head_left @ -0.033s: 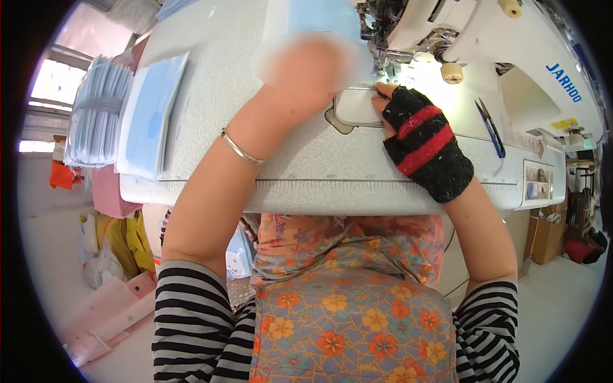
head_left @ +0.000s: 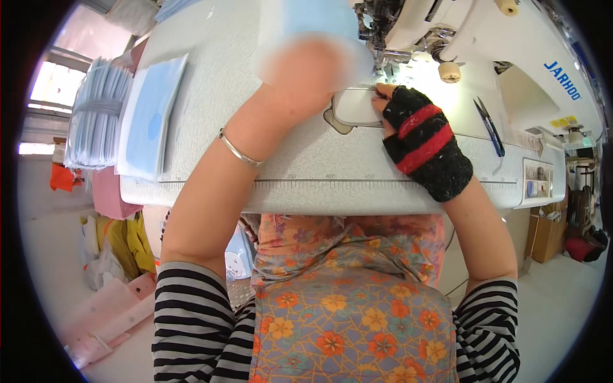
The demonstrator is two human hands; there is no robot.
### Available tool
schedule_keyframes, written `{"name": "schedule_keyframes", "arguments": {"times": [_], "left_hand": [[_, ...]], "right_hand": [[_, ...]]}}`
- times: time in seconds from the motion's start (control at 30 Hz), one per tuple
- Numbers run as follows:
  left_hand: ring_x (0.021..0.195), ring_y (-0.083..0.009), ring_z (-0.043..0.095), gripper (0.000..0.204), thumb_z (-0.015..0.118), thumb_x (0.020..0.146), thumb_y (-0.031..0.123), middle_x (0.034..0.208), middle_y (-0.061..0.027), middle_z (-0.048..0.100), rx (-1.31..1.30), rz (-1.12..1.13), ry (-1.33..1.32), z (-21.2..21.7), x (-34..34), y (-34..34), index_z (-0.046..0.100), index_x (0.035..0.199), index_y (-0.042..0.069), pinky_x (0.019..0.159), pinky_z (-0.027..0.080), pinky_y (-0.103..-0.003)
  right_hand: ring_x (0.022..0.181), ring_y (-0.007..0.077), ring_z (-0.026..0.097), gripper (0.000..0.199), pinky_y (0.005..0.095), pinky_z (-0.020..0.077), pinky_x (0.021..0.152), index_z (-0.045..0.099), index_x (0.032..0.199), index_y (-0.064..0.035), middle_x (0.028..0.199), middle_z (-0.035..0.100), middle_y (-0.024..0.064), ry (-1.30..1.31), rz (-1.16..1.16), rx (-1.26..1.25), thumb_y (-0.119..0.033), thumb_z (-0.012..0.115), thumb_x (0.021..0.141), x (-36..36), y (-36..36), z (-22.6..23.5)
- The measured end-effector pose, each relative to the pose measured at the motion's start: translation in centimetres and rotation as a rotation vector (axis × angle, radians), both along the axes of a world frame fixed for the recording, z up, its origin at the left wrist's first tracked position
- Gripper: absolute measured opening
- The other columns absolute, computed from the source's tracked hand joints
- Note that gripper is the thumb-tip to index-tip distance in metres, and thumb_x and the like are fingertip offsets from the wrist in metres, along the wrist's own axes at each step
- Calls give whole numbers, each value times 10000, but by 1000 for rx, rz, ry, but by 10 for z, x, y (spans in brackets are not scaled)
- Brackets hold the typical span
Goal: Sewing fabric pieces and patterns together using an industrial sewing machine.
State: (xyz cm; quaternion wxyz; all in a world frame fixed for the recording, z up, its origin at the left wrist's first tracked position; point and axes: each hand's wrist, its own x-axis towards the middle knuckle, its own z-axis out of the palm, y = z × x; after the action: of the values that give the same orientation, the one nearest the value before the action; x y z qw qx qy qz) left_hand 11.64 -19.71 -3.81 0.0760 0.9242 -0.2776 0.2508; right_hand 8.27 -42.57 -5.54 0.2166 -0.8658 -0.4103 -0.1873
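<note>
My left hand (head_left: 313, 70) rests by the pale blue and white fabric piece (head_left: 310, 19) on the sewing machine bed, left of the needle area. A blur covers its fingers, so their grip does not show. A silver bangle (head_left: 237, 150) circles that wrist. My right hand (head_left: 426, 143), in a black and red fingerless glove, lies on the bed with thumb and forefinger drawn together just below the lit presser foot (head_left: 385, 71). What is between those fingertips is too small to make out. The white sewing machine (head_left: 491, 38) fills the upper right.
Thread snips (head_left: 490, 127) lie right of my gloved hand. At the left are a flat stack of blue and white pieces (head_left: 148, 121) and a tied bundle (head_left: 99, 115). A ruler strip (head_left: 325, 184) runs along the table's front edge. A small parts tray (head_left: 537, 180) sits at the right corner.
The pale blue fabric's left edge beyond my left hand has shifted slightly to the left. Both hands stay in nearly the same place.
</note>
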Motion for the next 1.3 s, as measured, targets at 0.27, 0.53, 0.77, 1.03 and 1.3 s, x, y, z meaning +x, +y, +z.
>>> {"name": "schedule_keyframes", "arguments": {"times": [0.27, 0.53, 0.77, 1.03, 1.3], "left_hand": [[979, -280, 602, 152, 622, 828, 186, 927, -90, 610, 90, -141, 270, 22, -23, -6, 627, 889, 47, 818, 512, -413], [1293, -376, 451, 497, 608, 869, 300, 1361, -191, 512, -10, -42, 162, -16, -51, -27, 535, 1267, 11, 1042, 354, -585], [1307, -372, 441, 501, 606, 872, 305, 1376, -199, 502, -30, -23, 175, -13, -53, -23, 531, 1274, 15, 1044, 349, -594], [1085, -347, 608, 404, 626, 882, 308, 1224, -154, 618, -104, 369, 207, 24, 8, 58, 595, 1204, 67, 916, 492, -432], [837, -251, 670, 289, 646, 818, 312, 886, -86, 704, -330, 677, 550, 15, 142, 187, 691, 1001, 92, 695, 528, -374]], "right_hand": [[1048, 350, 605, 415, 409, 515, 910, 626, 1128, -54, 1184, 619, 153, 35, 35, 79, 60, 593, 730, 1, -2, 3], [1113, 353, 582, 451, 423, 490, 970, 627, 1137, -52, 1198, 612, 153, 87, 24, -2, 62, 591, 703, -8, -10, 1], [1131, 334, 564, 398, 445, 461, 986, 613, 1144, -38, 1204, 602, 159, -42, 44, -81, -79, 620, 749, -7, -8, -4], [1095, 364, 579, 497, 436, 479, 963, 617, 1173, -77, 1204, 603, 168, -8, 26, -1, 74, 571, 702, -3, -8, -5], [1081, 376, 577, 484, 434, 481, 953, 614, 1167, -64, 1199, 599, 170, 62, -11, -26, 76, 573, 705, -5, -6, 5]]}}
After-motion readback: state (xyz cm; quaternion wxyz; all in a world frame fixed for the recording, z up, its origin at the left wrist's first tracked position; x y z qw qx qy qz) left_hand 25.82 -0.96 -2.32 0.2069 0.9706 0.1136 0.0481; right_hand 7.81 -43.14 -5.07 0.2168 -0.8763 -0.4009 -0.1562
